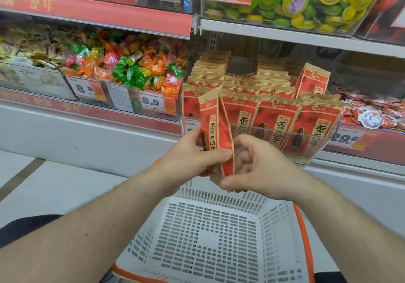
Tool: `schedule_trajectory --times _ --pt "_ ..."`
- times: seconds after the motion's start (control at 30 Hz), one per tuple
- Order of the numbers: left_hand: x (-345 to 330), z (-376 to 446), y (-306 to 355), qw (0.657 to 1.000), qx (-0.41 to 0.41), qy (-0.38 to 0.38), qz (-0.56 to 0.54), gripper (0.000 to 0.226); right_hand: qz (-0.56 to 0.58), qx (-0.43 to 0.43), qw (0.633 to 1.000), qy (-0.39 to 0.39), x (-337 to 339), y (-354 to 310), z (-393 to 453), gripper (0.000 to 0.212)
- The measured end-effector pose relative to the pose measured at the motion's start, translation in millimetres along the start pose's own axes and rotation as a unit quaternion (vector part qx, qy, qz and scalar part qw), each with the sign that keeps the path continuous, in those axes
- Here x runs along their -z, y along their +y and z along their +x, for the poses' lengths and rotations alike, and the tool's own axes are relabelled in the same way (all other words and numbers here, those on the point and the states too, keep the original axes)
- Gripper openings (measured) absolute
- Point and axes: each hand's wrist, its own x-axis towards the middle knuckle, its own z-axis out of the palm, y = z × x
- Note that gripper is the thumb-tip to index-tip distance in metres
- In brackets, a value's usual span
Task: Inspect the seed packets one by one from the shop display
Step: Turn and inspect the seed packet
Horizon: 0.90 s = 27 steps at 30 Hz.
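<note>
Both hands hold one red sunflower seed packet (215, 129) upright, in front of the clear display bin (315, 151) and above the white shopping basket (219, 234). The left hand (186, 158) has its grip closed on the packet's lower half, thumb across the front. The right hand (258, 169) pinches the packet's bottom edge between thumb and fingers, its grip closed too. The packet is turned edge-on, slightly twisted. Behind it, rows of matching seed packets (276, 116) stand upright in the bin at the shelf's front edge. Wrapped candies (135, 68) fill the bin to the left.
</note>
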Motion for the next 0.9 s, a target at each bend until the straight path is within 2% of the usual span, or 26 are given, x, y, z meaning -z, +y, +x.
schedule_trajectory --times 0.07,0.13,0.23,0.3,0.43,0.6,0.67,0.77,0.9 --pt "2 0 0 0.999 0.022 -0.034 0.021 0.053 0.028 0.026 0.999 0.025 3 -1 -1 0.035" --pt "3 0 -3 0.996 0.037 -0.072 0.041 0.056 0.059 0.058 0.993 0.082 5 0 0 0.032" --pt "-1 -3 -7 0.990 0.051 -0.124 0.052 0.058 0.056 0.083 0.984 0.144 1 3 2 0.017" --pt "-5 -3 -9 0.990 0.052 -0.123 0.037 0.056 0.046 0.085 0.983 0.158 -3 5 4 0.024" --pt "-8 0 -4 0.997 0.021 -0.066 -0.041 0.044 0.111 0.053 0.985 0.119 -8 6 7 0.027" --pt "-4 4 -4 0.985 0.047 -0.077 -0.149 0.075 0.233 0.047 0.969 0.073 -8 -2 6 0.031" --pt "-6 4 -4 0.977 0.064 -0.089 -0.183 0.079 0.254 0.047 0.964 0.067 -9 -3 6 0.031" --pt "-8 2 -2 0.971 0.074 -0.100 -0.203 0.079 0.265 0.050 0.961 0.059 -9 -2 6 0.031" --pt "-7 1 -1 0.974 0.072 -0.087 -0.198 0.068 0.266 0.053 0.961 0.051 -8 -2 5 0.029"
